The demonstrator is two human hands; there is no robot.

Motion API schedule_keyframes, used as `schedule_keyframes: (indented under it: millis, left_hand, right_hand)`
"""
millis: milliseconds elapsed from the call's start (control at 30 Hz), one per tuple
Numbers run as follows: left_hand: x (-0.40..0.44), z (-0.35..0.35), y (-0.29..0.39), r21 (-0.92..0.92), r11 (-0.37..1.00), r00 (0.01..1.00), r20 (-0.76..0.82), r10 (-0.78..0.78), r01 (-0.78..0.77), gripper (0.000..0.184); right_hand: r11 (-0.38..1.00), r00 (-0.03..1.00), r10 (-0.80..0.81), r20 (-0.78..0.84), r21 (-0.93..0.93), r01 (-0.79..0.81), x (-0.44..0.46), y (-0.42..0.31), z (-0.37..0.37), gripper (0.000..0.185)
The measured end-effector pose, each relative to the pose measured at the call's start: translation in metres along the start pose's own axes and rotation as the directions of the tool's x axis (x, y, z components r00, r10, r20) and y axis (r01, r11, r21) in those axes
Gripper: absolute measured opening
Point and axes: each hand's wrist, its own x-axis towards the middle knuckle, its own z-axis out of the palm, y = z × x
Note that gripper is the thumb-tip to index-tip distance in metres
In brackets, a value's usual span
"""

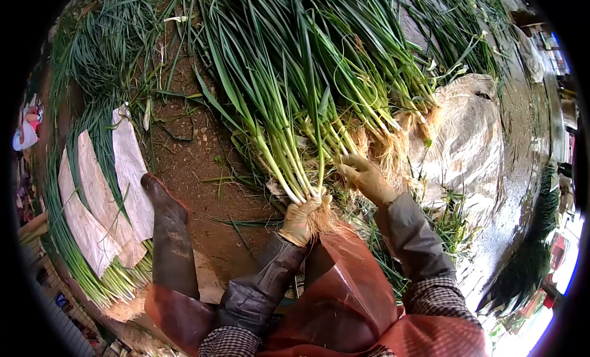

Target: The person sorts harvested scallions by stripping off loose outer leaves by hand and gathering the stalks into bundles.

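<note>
Gripping green onions [284,154] near their roots [324,219] with left hand [301,222] closed, holding right hand [364,177] half-curled beside neighbouring stalks [370,111], can't tell whether grasping any.

The left hand [300,222] is covering part of the held stalks [284,157], green leaves [276,25] are running past the edge at twelve o'clock, and small objects [27,128] at nine o'clock are blurring.

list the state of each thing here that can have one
Left hand: gloved, closed round the held stalks
Right hand: gloved, fingers curled, grip unclear
Held stalks: bunched, roots on
Loose stalks: lying piled, roots on
Pale strips: laid over more stalks
Pale sheeting: creased
Boot: dirty
</note>
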Motion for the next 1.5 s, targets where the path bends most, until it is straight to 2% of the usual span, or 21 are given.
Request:
schedule_keyframes:
  millis: [67,167,200,233,367,533,633,667,767,867,933,1033,1100,1233,1300,1333,1367,1400,1433,1467,1500]
  left_hand:
    - [-0.004,0.009,0.004,-0.014,0.999,0.999,0.003,-0.035,0.035,0.03]
    - [-0.009,0.006,0.007,0.007,1.0,0.999,0.042,-0.018,0.018,0.032]
    - [-0.009,-0.001,0.009,-0.084,0.994,0.998,0.028,-0.061,0.063,0.033]
    - [-0.006,-0.009,0.011,-0.176,0.979,0.994,0.021,-0.105,0.107,0.033]
    - [0.002,-0.026,0.001,-0.335,0.917,0.96,0.247,-0.135,0.215,0.031]
    - [-0.001,-0.008,-0.005,-0.393,0.911,0.959,0.284,-0.012,0.128,0.027]
    - [0.001,-0.011,-0.004,-0.225,0.974,0.985,0.163,0.048,-0.01,0.028]
    - [-0.003,-0.008,-0.002,-0.104,0.994,1.0,0.028,0.014,-0.011,0.029]
    - [0.001,-0.008,-0.004,0.094,0.995,1.0,0.021,0.019,-0.021,0.031]
    - [0.009,-0.021,-0.012,0.109,0.992,0.997,-0.016,0.073,-0.071,0.03]
    - [0.005,-0.016,-0.005,0.039,0.997,0.998,0.018,0.059,-0.06,0.029]
    - [0.008,-0.007,-0.004,-0.007,0.999,0.995,0.094,0.032,-0.032,0.027]
    - [0.005,-0.005,-0.008,0.012,1.0,0.992,0.121,0.025,-0.027,0.027]
    - [0.004,-0.004,-0.007,-0.063,0.998,1.0,0.018,0.01,-0.009,0.027]
    - [0.0,0.002,-0.001,-0.033,0.999,0.999,0.048,-0.008,0.009,0.028]
    - [0.005,-0.007,0.006,-0.146,0.954,0.94,0.262,-0.217,0.26,0.033]
    - [0.012,-0.009,0.002,-0.335,0.84,0.882,0.362,-0.304,0.427,0.035]
    - [0.016,-0.01,0.004,-0.295,0.824,0.827,0.462,-0.321,0.485,0.035]
    - [0.019,-0.013,0.006,-0.256,0.807,0.765,0.553,-0.33,0.532,0.035]
    - [0.011,0.003,0.013,-0.16,0.921,0.862,0.437,-0.256,0.355,0.037]
    - [0.008,0.012,0.02,-0.116,0.938,0.821,0.527,-0.22,0.326,0.039]
  right_hand:
    - [0.997,0.993,0.02,0.116,0.078,-0.029,0.01,-0.019,0.001,0.055]
    - [0.964,0.945,0.012,0.327,0.248,-0.098,0.04,0.014,0.02,0.04]
    - [0.924,0.966,-0.038,0.257,0.378,-0.064,0.035,0.015,0.026,0.023]
    - [0.974,0.98,0.026,0.196,0.215,-0.069,0.02,-0.003,0.023,0.021]
    - [0.871,0.966,-0.007,0.258,0.477,-0.121,-0.011,0.03,0.001,0.022]
    - [0.994,0.96,0.029,0.279,0.09,-0.057,-0.056,0.012,-0.02,0.019]
    - [0.924,0.968,-0.11,0.225,0.383,0.016,-0.048,-0.009,-0.017,0.017]
    - [0.969,0.971,-0.076,0.228,0.245,0.019,-0.036,-0.025,-0.014,0.016]
    - [0.997,0.967,0.024,0.254,-0.083,-0.003,0.006,-0.056,0.018,0.037]
    - [0.999,0.931,0.051,0.361,-0.029,-0.043,0.045,-0.031,0.036,0.031]
    - [0.971,0.966,0.049,0.255,0.213,-0.105,0.033,-0.02,0.037,0.027]
    - [0.985,0.951,0.014,0.309,0.158,-0.065,-0.003,0.002,0.015,0.025]
    - [0.971,0.938,0.192,0.287,-0.196,-0.139,-0.047,0.003,-0.022,0.022]
    - [0.903,0.855,0.335,0.395,0.123,-0.411,-0.132,0.088,-0.095,0.023]
    - [0.704,0.71,0.643,0.289,-0.588,-0.398,-0.161,0.137,-0.129,0.019]
    - [0.701,0.717,0.642,0.272,-0.587,-0.405,-0.156,0.115,-0.125,0.019]
    - [0.446,0.713,0.676,0.186,-0.874,-0.195,-0.147,0.092,-0.121,0.023]
    - [0.311,0.788,0.608,0.092,-0.941,-0.13,-0.131,0.078,-0.116,0.02]
    - [0.375,0.917,0.398,0.013,-0.915,-0.149,-0.11,0.065,-0.112,0.018]
    - [0.481,0.996,0.073,-0.056,-0.873,-0.084,-0.083,0.051,-0.107,0.017]
    - [0.503,0.961,-0.259,-0.094,-0.863,0.052,-0.052,0.041,-0.103,0.015]
